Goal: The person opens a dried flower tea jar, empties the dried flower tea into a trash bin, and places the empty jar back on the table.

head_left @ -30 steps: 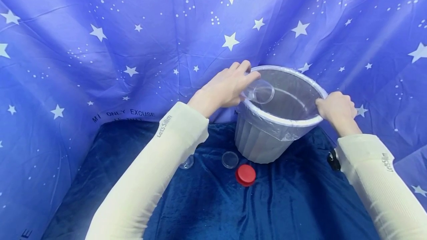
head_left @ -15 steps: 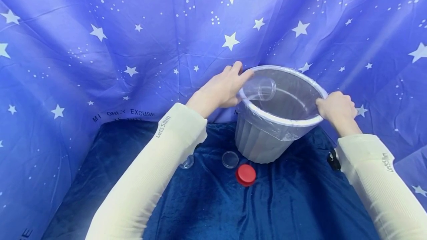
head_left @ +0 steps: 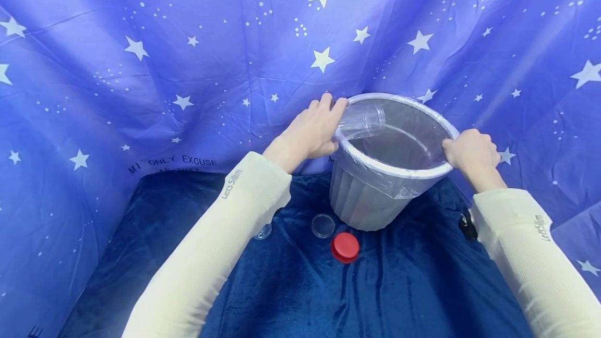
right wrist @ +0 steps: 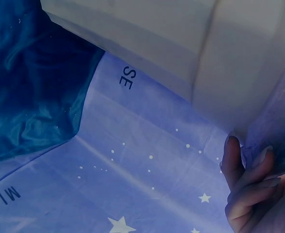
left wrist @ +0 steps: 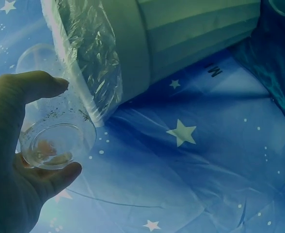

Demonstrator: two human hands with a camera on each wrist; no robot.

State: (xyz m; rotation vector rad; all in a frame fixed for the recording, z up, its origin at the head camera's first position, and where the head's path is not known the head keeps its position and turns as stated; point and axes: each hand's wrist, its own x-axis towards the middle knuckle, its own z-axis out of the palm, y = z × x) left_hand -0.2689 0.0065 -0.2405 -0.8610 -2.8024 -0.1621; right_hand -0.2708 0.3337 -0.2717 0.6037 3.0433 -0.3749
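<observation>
My left hand [head_left: 305,129] grips a clear plastic jar [head_left: 366,120] that lies nearly on its side across the left rim of a grey trash can [head_left: 363,197], its mouth over the inside. In the left wrist view, thumb and fingers wrap the jar [left wrist: 60,121] near its base, and small dark specks cling to its wall. A clear plastic liner is folded over the can's white rim. On the opposite side, my right hand [head_left: 471,155] grips that rim; its curled fingers [right wrist: 249,194] show under the edge in the right wrist view. The can leans to the right.
In front of the can, a clear round lid [head_left: 323,226] and a red lid [head_left: 345,245] lie on the dark blue cloth [head_left: 291,291]. A clear object [head_left: 264,231] is partly hidden behind the left sleeve. Starry blue fabric [head_left: 211,67] hangs behind.
My left hand has shifted slightly left and down, and the jar has turned from showing its round mouth to lying more sideways. The right hand keeps its grip on the rim.
</observation>
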